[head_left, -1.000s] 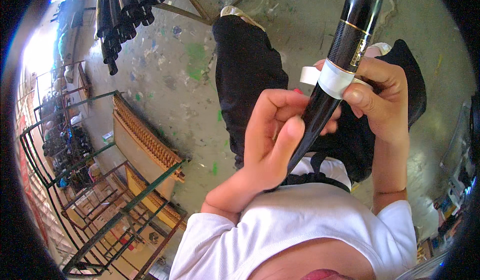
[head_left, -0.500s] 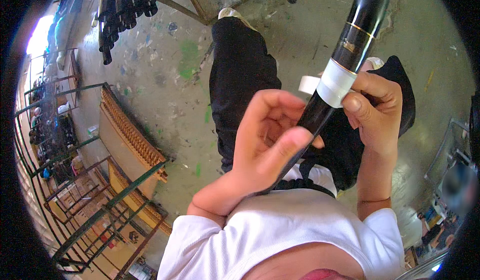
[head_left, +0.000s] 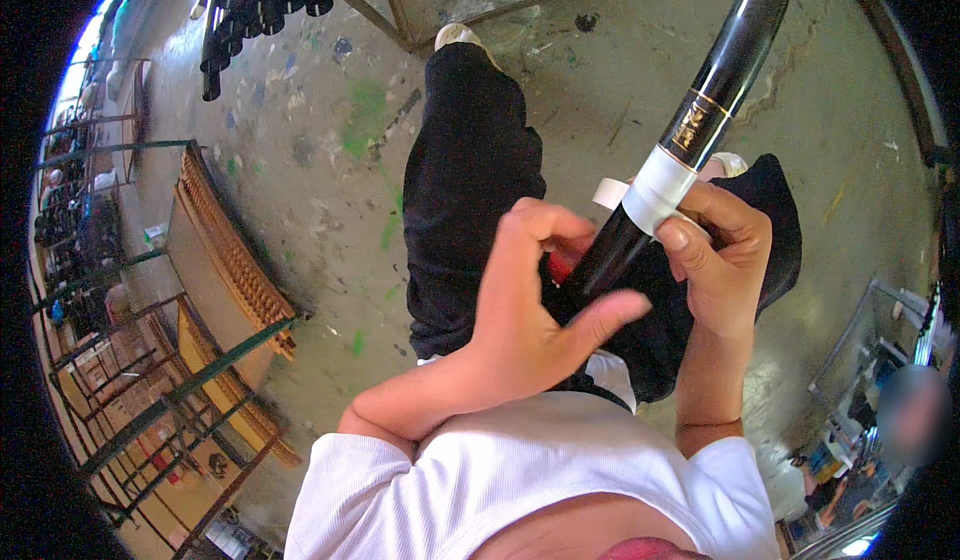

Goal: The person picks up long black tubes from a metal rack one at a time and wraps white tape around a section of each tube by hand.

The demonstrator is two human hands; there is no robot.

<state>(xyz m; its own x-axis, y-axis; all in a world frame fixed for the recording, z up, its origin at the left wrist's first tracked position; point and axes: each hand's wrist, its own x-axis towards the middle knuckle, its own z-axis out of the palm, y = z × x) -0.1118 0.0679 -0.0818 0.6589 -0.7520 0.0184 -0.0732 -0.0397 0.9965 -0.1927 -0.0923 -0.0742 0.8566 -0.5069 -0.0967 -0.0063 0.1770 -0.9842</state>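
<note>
A glossy black pole (head_left: 737,52) with gold lines and lettering slants down from the upper right toward my lap. White tape (head_left: 657,190) wraps it as a wide band. The tape's roll (head_left: 608,194) shows at the left of the band, partly behind the pole. My right hand (head_left: 725,245) pinches at the band's right edge, thumb in front, other fingertips hidden. Around the pole's lower end, my left hand (head_left: 535,305) is loosely curved, thumb stretched out and apart from the fingers. Something red (head_left: 560,266) shows between that hand and the pole.
Several black tubes (head_left: 262,5) lie bundled on a metal stand at the upper left. Metal racks with wooden slatted panels (head_left: 225,250) stand at the left. My legs in black trousers (head_left: 465,200) are below the pole. A person (head_left: 850,490) is at the lower right.
The pole has turned, so its gold lettering now faces up. Its lower end now shows by my left hand, whose thumb has moved off the pole. The view has shifted slightly.
</note>
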